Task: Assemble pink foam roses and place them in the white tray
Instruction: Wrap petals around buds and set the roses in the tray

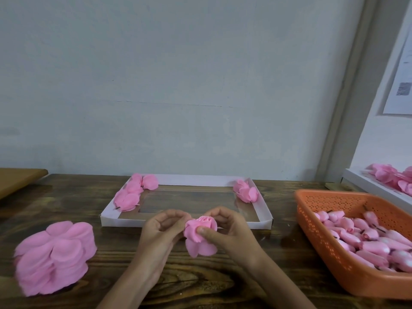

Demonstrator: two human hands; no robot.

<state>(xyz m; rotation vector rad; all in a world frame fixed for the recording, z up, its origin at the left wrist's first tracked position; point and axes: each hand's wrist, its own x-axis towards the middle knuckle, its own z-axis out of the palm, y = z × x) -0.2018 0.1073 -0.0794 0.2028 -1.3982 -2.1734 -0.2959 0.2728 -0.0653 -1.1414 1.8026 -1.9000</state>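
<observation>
Both hands hold one pink foam rose (199, 235) just above the wooden table, in front of the white tray (178, 223). My left hand (162, 230) pinches its left side with curled fingers. My right hand (225, 230) grips its right side, thumb pressed on a petal. Loose petals hang below the bud. Several finished roses (131, 192) lie in the tray's far left corner. Another finished rose (246, 192) rests in its far right corner.
A stack of pink foam petal sheets (55, 255) sits on the table at the left. An orange mesh basket (323, 230) at the right holds several pink buds (367, 239). A second white tray with roses (392, 179) stands at the far right.
</observation>
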